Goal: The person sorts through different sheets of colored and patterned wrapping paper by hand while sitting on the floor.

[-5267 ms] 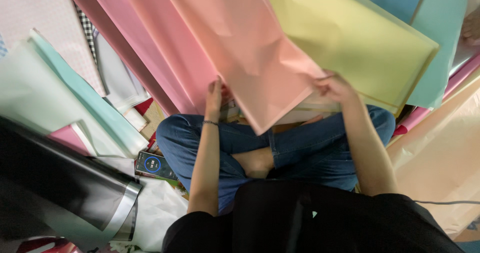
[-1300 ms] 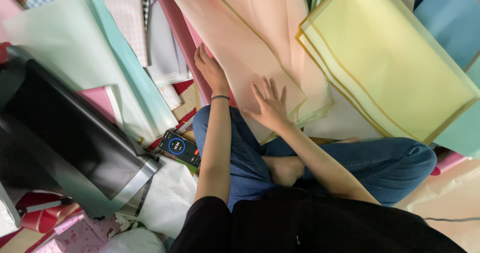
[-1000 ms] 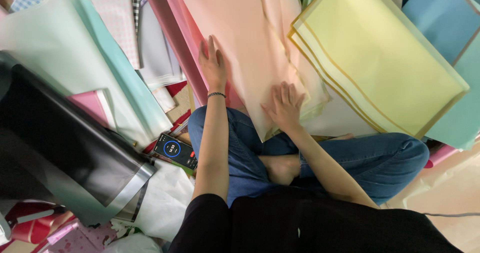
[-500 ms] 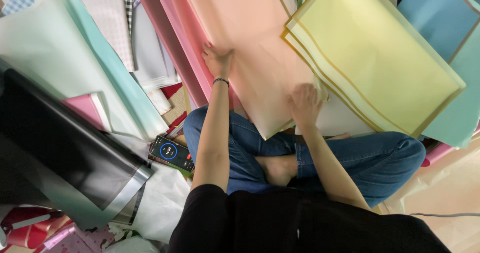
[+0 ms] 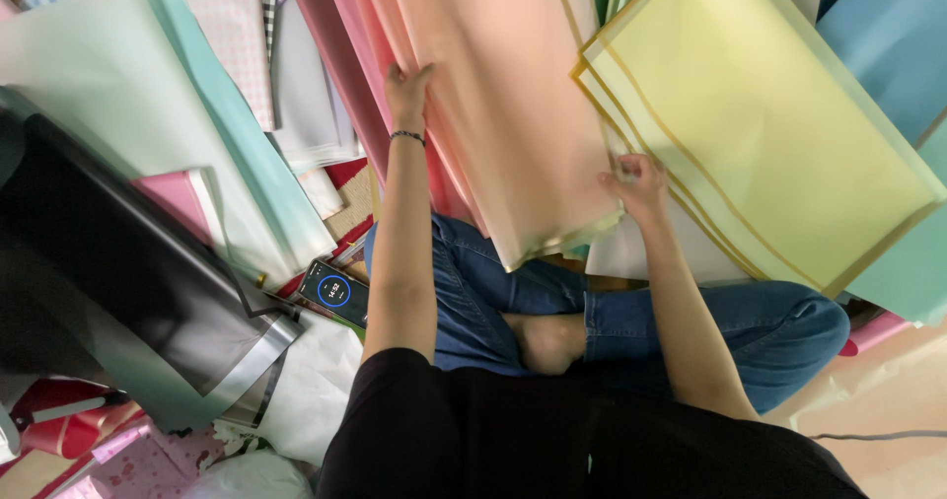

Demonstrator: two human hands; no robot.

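I sit cross-legged on the floor with a stack of peach-pink wrapping sheets (image 5: 493, 95) lying over my knees. My left hand (image 5: 406, 85) rests on the left edge of the stack, fingers closed over the edge. My right hand (image 5: 636, 183) pinches the stack's lower right corner, next to a pile of yellow sheets with gold borders (image 5: 760, 134). A darker pink sheet (image 5: 345, 75) lies under the peach ones at the left.
A phone with a lit screen (image 5: 333, 291) lies by my left knee. Mint sheets (image 5: 148, 114), a black and silver sheet (image 5: 118, 282), blue sheets (image 5: 888, 35) and red packages (image 5: 69, 425) crowd the floor all round.
Both hands have slid apart across the peach sheets: the left moved up to the left edge, the right moved to the lower right corner and closed on it.
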